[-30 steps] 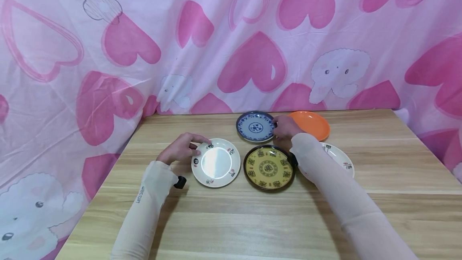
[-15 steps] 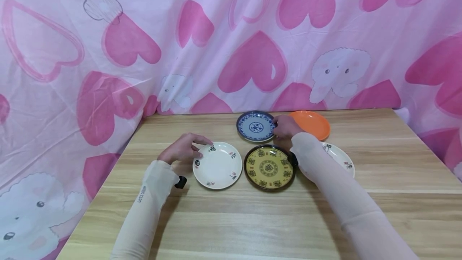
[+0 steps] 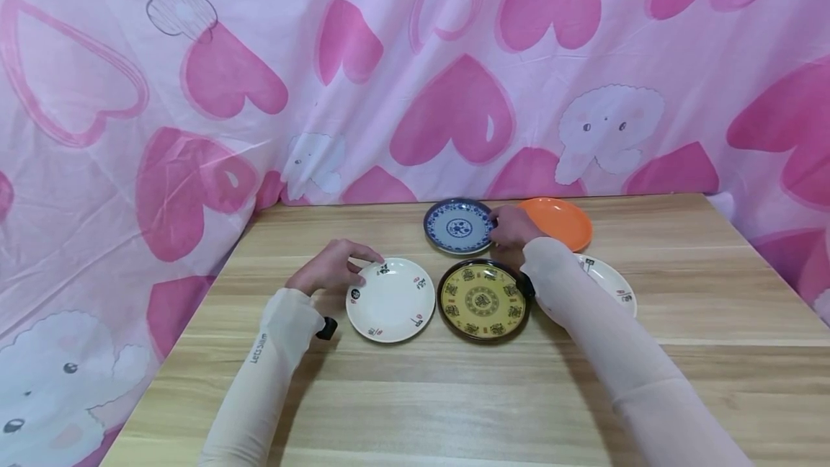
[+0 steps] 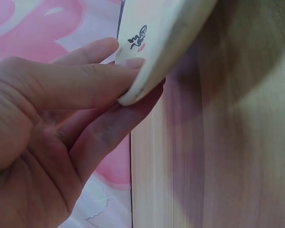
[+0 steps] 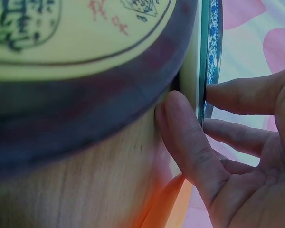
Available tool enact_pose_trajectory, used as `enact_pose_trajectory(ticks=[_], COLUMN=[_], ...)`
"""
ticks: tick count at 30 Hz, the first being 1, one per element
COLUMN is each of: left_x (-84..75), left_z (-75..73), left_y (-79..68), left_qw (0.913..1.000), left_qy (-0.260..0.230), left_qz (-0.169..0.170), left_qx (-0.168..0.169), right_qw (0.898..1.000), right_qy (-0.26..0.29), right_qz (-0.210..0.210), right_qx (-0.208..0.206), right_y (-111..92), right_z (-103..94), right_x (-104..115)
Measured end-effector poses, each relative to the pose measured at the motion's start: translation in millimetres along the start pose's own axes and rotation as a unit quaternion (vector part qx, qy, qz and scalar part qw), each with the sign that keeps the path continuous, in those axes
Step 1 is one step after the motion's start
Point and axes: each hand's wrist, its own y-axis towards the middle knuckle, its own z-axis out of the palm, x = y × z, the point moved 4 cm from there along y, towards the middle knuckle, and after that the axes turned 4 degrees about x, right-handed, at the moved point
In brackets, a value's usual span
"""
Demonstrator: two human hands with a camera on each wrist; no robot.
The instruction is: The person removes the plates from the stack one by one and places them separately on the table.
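My left hand (image 3: pixel 333 267) pinches the upper left rim of a white plate (image 3: pixel 390 301) with small black and red motifs. In the left wrist view its thumb lies on the upper face and a finger goes under the rim. At the back, my right hand (image 3: pixel 512 227) is at the right rim of a blue-and-white patterned plate (image 3: pixel 459 227). The right wrist view shows fingertips on that blue plate's rim (image 5: pixel 212 52), with the thumb on the near side. Close to that thumb is the dark rim of a yellow plate (image 3: pixel 483 300).
An orange plate (image 3: pixel 559 223) lies behind the right hand. Another white plate (image 3: pixel 612 285) is partly hidden by the right sleeve. All rest on a wooden table (image 3: pixel 415 402), with a pink heart-patterned cloth (image 3: pixel 447 114) hanging behind.
The white plate has shifted slightly toward the table's front, and the bright glare on it is gone. The left hand keeps its hold; the right hand has stayed at the blue plate.
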Motion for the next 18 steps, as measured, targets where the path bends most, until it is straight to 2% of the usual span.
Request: enact_pose_trajectory(ticks=[6, 14, 18], left_x=[-0.9, -5.2, -5.6], left_z=[1.9, 3.4, 4.5], left_y=[-0.7, 0.3, 0.3], left_qw=[0.9998, 0.9990, 0.9987], left_qy=[0.009, 0.044, 0.050], left_qz=[-0.016, -0.005, -0.010], left_qx=[-0.002, -0.009, -0.007], right_qw=[1.000, 1.000, 1.000], right_qy=[-0.011, 0.001, 0.000], right_qz=[0.000, 0.007, 0.007], right_qx=[0.001, 0.000, 0.000], right_y=[0.9, 2.0, 1.6], right_z=[0.1, 1.4, 1.0], right_x=[0.6, 0.1, -0.8])
